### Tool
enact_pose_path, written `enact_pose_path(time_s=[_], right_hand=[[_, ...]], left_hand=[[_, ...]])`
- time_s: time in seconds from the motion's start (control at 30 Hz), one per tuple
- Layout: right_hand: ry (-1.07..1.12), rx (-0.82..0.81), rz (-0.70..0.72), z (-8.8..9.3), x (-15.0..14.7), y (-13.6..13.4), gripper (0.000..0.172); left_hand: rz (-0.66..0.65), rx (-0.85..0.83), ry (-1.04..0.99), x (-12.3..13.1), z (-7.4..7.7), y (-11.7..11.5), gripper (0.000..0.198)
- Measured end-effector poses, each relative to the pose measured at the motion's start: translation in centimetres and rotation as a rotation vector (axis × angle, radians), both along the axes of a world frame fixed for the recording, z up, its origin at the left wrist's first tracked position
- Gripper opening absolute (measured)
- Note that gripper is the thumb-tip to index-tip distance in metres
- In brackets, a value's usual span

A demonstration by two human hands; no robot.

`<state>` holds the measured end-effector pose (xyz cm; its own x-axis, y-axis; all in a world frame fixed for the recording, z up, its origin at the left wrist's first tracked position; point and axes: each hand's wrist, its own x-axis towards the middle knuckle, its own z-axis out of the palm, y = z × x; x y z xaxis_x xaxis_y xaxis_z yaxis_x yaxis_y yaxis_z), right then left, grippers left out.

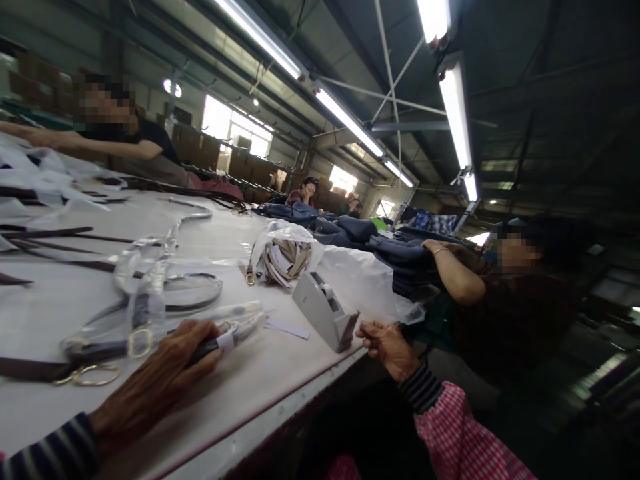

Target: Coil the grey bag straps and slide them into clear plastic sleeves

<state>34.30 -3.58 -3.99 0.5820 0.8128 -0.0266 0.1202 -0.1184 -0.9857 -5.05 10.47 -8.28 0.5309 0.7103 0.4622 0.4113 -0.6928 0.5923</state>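
My left hand (165, 367) is closed around a dark belt (205, 348) in clear plastic, with a white paper band on it. The wrapped end points away across the table. A grey tape dispenser (320, 310) stands near the table's edge, its cutting end toward my right hand (387, 347). The fingers of that hand are pinched together just off the cutter; whatever is between them is too small to make out. White paper strips (287, 328) lie between the belt and the dispenser.
More plastic-wrapped belts (145, 293) with gold buckles and dark straps lie at the left. Past the dispenser sits a plastic bag (283, 253) of bundled pale strips. Dark blue goods (350, 233) are heaped farther back. Co-workers sit at the right (520, 300) and far left (130, 137).
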Motion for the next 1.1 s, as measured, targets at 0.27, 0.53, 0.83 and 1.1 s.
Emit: enact_pose_path(time_s=[0.27,0.53,0.83,1.1], right_hand=[[-0.22,0.027,-0.063,-2.0,1.3,-0.3,0.04],[-0.077,0.143,0.273,-0.4,-9.0,0.4,0.042],[0.378,0.316,0.539,1.9,-22.7,6.0,0.034],[0.359,0.287,0.494,1.3,-23.4,7.3,0.039]], left_hand=[[-0.013,-0.436,-0.217,0.0,5.5,-0.6,0.038],[-0.001,-0.328,-0.297,0.7,6.5,-2.0,0.026],[0.087,-0.1,-0.209,1.0,5.8,-3.2,0.024],[0.138,-0.04,-0.168,1.1,5.8,-3.7,0.021]])
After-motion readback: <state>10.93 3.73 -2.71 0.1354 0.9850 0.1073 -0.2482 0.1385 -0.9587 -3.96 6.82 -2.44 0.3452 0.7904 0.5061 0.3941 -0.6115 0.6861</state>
